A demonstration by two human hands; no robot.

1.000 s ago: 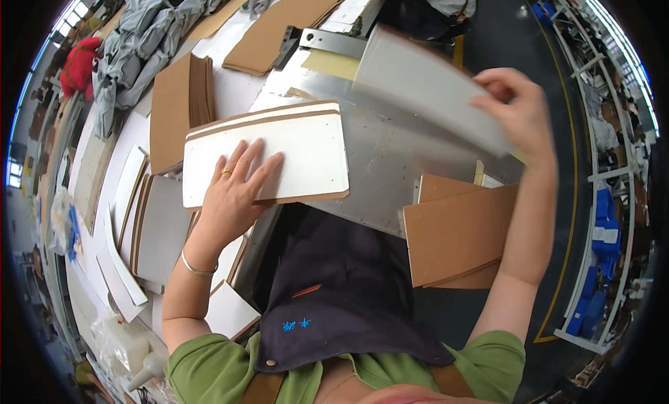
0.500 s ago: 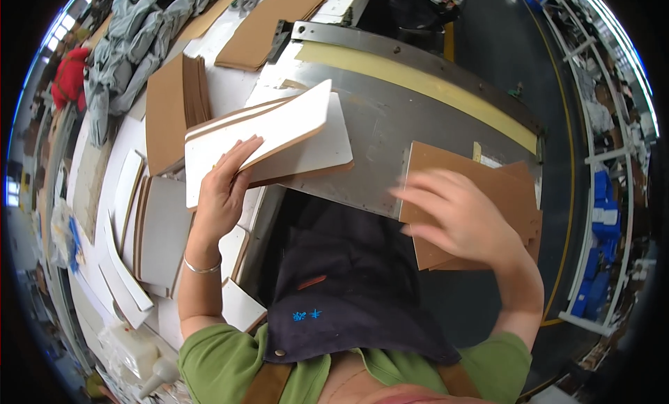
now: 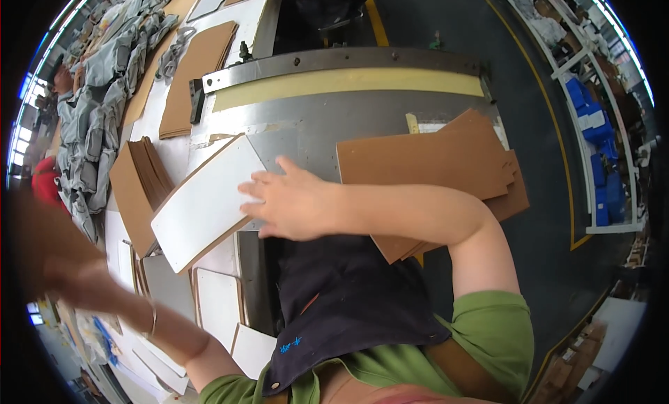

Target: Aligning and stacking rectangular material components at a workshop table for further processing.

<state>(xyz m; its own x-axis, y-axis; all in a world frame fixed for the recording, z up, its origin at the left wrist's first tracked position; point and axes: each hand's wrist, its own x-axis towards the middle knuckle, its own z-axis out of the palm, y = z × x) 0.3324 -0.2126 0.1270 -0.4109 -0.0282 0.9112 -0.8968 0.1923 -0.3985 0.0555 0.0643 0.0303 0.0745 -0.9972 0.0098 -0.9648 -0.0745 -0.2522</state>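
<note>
1. Your right hand (image 3: 296, 203) is spread, fingers apart and palm down, reaching leftward over the end of the white boards; whether the fingertips touch, you cannot tell from this view.
2. Your left hand (image 3: 75, 275) is out at the far left, blurred. Its grip cannot be made out, and a dark brown blur (image 3: 35, 240) beside it is too unclear to name.
3. The white boards (image 3: 202, 202) lie slantwise in front of you, white face up with brown edges, partly over the metal plate (image 3: 306, 125).
4. Under your right forearm, on the plate's right side, the brown boards (image 3: 418, 160) sit loosely fanned, overhanging its front edge.
5. Across the plate's far side run a yellow strip (image 3: 348, 83) and, behind it, a metal bar (image 3: 348, 57).
6. To the left, the white worktop (image 3: 249, 20) carries a brown stack (image 3: 134, 191), a farther stack (image 3: 198, 76) and grey cloth (image 3: 104, 97).
7. Farther right, beyond the dark floor (image 3: 519, 118), blue bins (image 3: 596, 125) stand on a shelf (image 3: 592, 62).
</note>
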